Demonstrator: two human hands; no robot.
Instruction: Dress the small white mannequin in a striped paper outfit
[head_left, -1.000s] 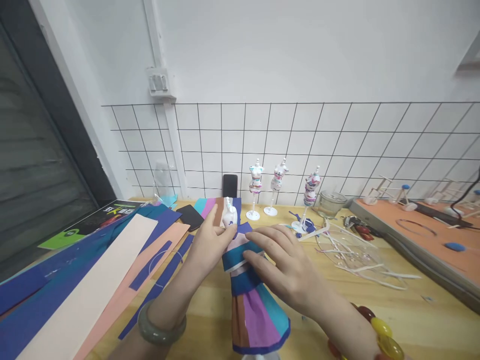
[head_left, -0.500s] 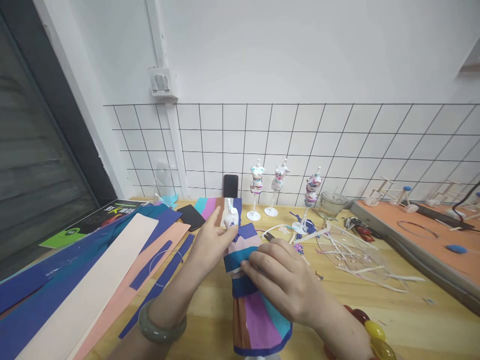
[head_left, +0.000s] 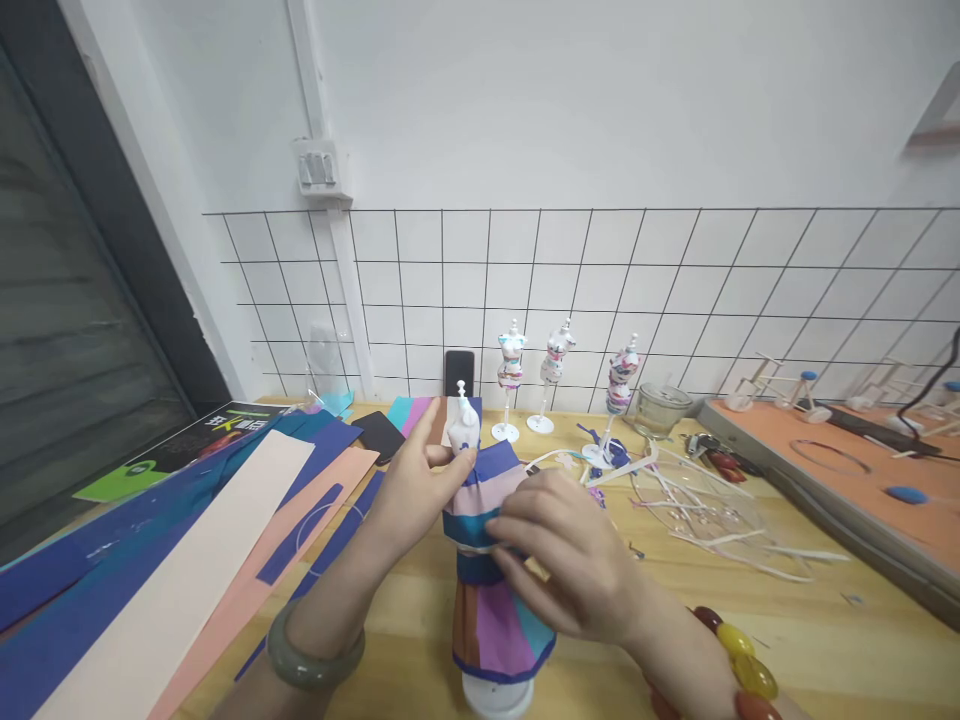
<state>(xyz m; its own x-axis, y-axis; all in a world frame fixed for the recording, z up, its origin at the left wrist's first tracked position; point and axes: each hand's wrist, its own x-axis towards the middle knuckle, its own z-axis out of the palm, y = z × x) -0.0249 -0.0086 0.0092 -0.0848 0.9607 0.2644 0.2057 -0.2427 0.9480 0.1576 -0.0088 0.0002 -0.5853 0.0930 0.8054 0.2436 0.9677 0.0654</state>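
Note:
A small white dress form stands upright on its round base in front of me. It wears a doll dress with a blue, pink and teal upper part and a skirt striped brown, purple and turquoise, edged in dark blue. My left hand grips the form at the chest, thumb pressed at the front by the dress's top edge, other fingers behind. At the right side of the bodice, the bent fingers of my right hand pinch the fabric near the teal band; the fingertips are partly hidden.
Fabric strips lie on the left. Three more dress forms stand at the back near a phone and a glass bowl. Ribbon scraps and an orange board occupy the right.
The dressed form has straightened and risen slightly, so more of its white base shows. My right hand's lower fingers have spread a little from the bodice; my left hand keeps its hold.

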